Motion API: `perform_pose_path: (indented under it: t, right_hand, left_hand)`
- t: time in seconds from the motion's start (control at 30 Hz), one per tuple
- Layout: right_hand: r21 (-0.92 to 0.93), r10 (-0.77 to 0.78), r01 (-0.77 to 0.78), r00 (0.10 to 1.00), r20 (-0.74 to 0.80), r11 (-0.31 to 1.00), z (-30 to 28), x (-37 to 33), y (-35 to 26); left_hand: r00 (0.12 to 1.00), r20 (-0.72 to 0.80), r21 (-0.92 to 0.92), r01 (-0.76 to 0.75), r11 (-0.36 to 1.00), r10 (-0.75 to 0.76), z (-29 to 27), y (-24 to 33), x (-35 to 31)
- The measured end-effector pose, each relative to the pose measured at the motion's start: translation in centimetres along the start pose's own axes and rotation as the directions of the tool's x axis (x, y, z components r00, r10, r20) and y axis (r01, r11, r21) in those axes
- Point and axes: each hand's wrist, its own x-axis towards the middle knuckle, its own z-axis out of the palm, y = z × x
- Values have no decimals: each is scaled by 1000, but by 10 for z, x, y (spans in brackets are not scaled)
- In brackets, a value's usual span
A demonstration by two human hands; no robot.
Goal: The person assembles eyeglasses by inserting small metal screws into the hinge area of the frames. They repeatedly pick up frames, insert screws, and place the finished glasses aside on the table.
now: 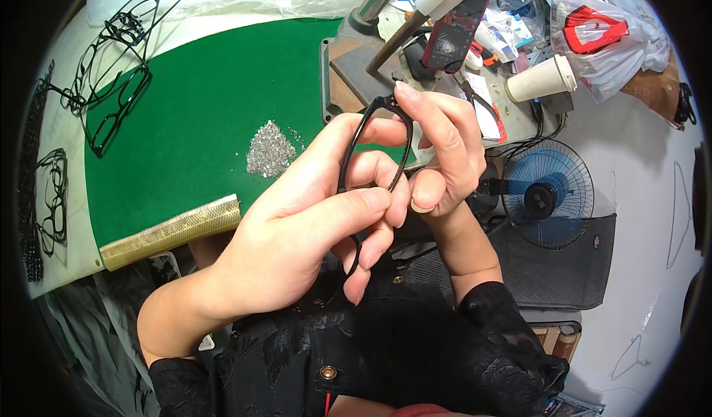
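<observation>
My left hand (297, 228) is wrapped around a black eyeglass frame (344, 166), held up in front of my chest. Its thumb presses on the rim from above, and the other fingers curl behind and through the opening. At the frame's upper corner, my right hand (449, 146) has a fingertip against the dark rim, with its remaining fingers bent. Whether something small sits under that fingertip, I cannot make out. Beyond my left hand, a heap of tiny glittering silver pieces (270, 150) lies on the green mat (200, 68).
Several black eyeglass frames (119, 113) lie tangled at the left; more frames (53, 202) rest near the table's edge. A gold mesh strip (170, 232) edges the mat. A metal stand (363, 20), phone (456, 31), white cup (541, 80) and blue fan (547, 194) occupy the right.
</observation>
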Motion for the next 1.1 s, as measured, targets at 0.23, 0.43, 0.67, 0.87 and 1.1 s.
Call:
perform_pose_path:
  t: [0.23,0.43,0.67,0.87,1.1]
  right_hand:
    - [-14,-15,15,1000,-10,1000,1,1,1]
    - [-159,-245,232,967,-65,960,6,7,17]
    - [-174,-260,246,964,-59,953,3,7,19]
    - [-90,-134,129,990,-49,988,1,4,14]
    - [-78,-137,133,989,-50,988,0,3,10]
  left_hand:
    - [1000,0,5,7,1000,-7,-1,-1,0]
    - [1000,-11,7,-2,1000,2,-3,-2,1]
    - [1000,-13,11,14,1000,-14,-1,-1,1]
    - [1000,-7,9,9,1000,-9,-2,-2,2]
    - [1000,0,7,9,1000,-9,-1,0,2]
